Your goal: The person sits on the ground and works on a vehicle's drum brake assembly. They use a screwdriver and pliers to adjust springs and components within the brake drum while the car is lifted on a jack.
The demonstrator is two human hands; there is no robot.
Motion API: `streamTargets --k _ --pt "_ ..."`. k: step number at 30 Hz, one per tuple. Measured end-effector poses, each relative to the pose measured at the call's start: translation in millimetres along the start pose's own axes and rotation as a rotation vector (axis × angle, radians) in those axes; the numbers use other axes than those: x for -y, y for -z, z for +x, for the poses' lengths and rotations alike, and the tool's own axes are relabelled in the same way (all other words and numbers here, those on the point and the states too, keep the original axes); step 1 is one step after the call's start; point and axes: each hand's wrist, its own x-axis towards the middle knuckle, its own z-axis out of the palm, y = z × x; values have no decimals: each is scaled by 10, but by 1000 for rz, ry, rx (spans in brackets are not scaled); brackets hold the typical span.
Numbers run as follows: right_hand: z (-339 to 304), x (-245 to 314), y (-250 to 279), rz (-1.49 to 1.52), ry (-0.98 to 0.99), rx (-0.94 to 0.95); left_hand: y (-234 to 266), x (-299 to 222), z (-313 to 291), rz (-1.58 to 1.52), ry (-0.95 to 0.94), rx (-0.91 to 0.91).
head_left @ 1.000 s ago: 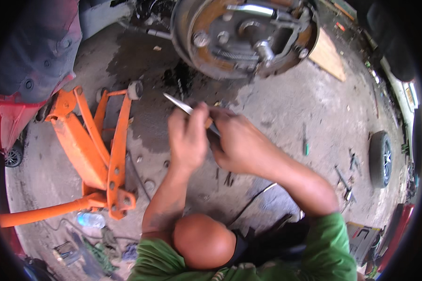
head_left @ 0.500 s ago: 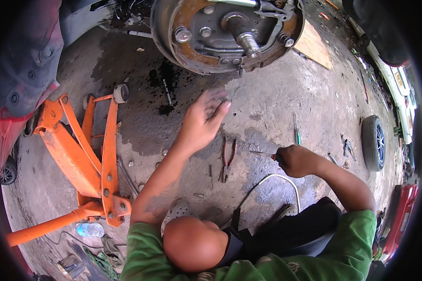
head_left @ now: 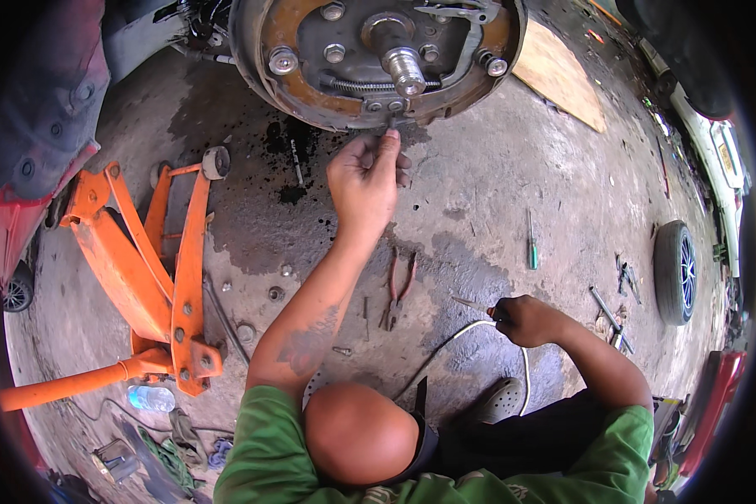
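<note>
The open drum brake assembly (head_left: 311, 84), with its brown shoes, coil spring and threaded spindle (head_left: 406, 71), fills the top middle. At its lower rim my left hand (head_left: 368, 175) is raised, thumb and fingers pinched at a small metal pin (head_left: 392, 123) sticking down there. Whether the fingertips grip the pin firmly is hard to make out. Lower right, my right hand (head_left: 525, 321) is closed around the dark handle of a screwdriver (head_left: 475, 304), its thin blade pointing left. On the floor between my arms lie red-handled pliers (head_left: 399, 290).
An orange jack (head_left: 134, 269) stands at the left, near a plastic bottle (head_left: 151, 398). To the right are a green-handled screwdriver (head_left: 532, 252), a metal bar (head_left: 609, 309) and a wheel (head_left: 674, 273). A pale hose (head_left: 445, 349) curves by my shoe; a wooden board (head_left: 563, 71) lies beyond.
My left hand has moved up to the brake's lower rim and its fingers have closed together at the pin. My right hand, still holding the screwdriver, sits slightly lower in view.
</note>
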Motion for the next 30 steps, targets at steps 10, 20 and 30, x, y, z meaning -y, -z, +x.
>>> streamTargets --k 10,20,30 --pt "396 292 240 264 410 -504 516 -160 -143 815 -722 139" --pt "1355 1478 619 1295 477 -976 673 -537 -124 1130 -1002 162" --pt "1471 1665 644 1525 517 -1121 594 -570 -172 571 -407 157"
